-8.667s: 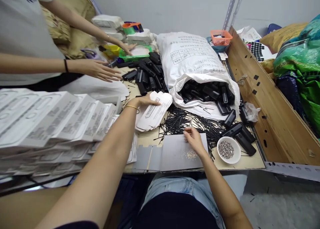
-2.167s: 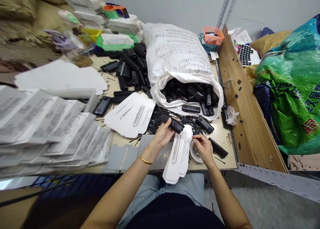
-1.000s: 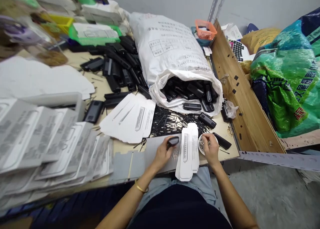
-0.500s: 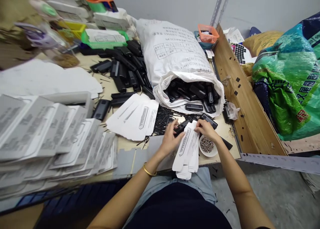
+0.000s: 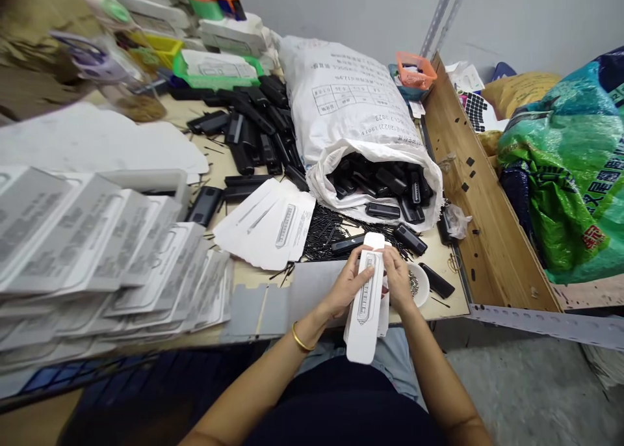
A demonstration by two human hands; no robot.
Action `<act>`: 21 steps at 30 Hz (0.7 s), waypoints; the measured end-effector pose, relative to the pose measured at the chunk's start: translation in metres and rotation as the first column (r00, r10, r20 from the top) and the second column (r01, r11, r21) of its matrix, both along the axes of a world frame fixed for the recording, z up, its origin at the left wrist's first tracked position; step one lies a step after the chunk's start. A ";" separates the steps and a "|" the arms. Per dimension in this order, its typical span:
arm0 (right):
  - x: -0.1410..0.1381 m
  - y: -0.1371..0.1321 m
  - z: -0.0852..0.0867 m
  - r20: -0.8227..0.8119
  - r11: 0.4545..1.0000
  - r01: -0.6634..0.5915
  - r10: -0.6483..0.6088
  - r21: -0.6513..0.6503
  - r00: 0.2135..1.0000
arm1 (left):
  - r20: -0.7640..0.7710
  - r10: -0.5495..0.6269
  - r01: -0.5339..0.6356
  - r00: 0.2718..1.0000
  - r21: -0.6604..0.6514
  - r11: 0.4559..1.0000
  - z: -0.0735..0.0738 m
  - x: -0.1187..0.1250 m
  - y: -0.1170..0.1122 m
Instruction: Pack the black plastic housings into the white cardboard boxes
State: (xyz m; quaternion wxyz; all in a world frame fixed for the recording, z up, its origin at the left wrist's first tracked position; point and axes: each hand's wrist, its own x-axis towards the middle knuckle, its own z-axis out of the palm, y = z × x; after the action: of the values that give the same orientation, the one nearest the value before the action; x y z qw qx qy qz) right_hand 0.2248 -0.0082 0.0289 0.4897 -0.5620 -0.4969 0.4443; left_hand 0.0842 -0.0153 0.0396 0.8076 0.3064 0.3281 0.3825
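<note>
My left hand [image 5: 348,282] has moved off the black case [image 5: 347,244] since half a second ago and now grips the white carton [image 5: 365,309]. I see its fingers and my right hand's [image 5: 397,278] closed on the carton's sides, over the worktop [image 5: 442,254] front edge; the bowl [image 5: 424,290] stands just beside.

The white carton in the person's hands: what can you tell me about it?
The white carton looks like thin card, long and narrow, with a grey drawing of a slotted device on its face. A flap shows at its far end; its round-cornered near end reaches past the table edge. The left hand and right hand hold its upper part, and more white card shows beneath.
</note>
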 end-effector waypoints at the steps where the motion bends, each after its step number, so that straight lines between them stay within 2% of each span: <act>1: -0.006 -0.003 -0.002 0.014 1.000 -0.001 0.002 -0.021 1.000 | -0.033 0.002 -0.002 0.999 0.006 1.000 -0.001 -0.001 0.000; 5: -0.014 -0.006 -0.002 0.051 0.999 0.040 -0.039 -0.028 0.998 | -0.141 0.051 -0.051 0.989 -0.001 0.999 -0.007 -0.003 0.000; 8: -0.015 -0.001 -0.001 0.024 1.000 -0.007 0.007 0.010 1.000 | -0.229 0.060 -0.067 0.972 -0.021 0.998 -0.012 -0.005 0.000; 10: -0.017 0.005 -0.002 -0.019 0.999 -0.052 0.052 -0.011 0.998 | -0.329 0.077 -0.064 0.941 0.051 0.997 -0.015 -0.006 -0.002; 14: -0.021 0.015 -0.007 -0.081 0.994 -0.056 0.049 -0.090 0.996 | -0.554 0.174 -0.016 0.814 0.278 0.961 -0.019 -0.007 -0.005; 16: -0.023 0.014 -0.009 -0.095 0.993 -0.065 0.056 -0.099 0.994 | -0.583 0.158 0.026 0.797 0.295 0.955 -0.018 -0.007 -0.003; 21: -0.021 -0.002 -0.016 -0.016 0.999 -0.038 0.037 -0.037 0.999 | -0.543 0.078 0.068 0.836 0.244 0.967 -0.016 -0.014 0.006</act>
State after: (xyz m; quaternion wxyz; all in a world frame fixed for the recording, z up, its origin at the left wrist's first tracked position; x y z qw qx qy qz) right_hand 0.2041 -0.0101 0.0132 0.4744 -0.5583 -0.4951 0.4671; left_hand 0.0698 -0.0088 0.0237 0.6330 0.5027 0.4946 0.3194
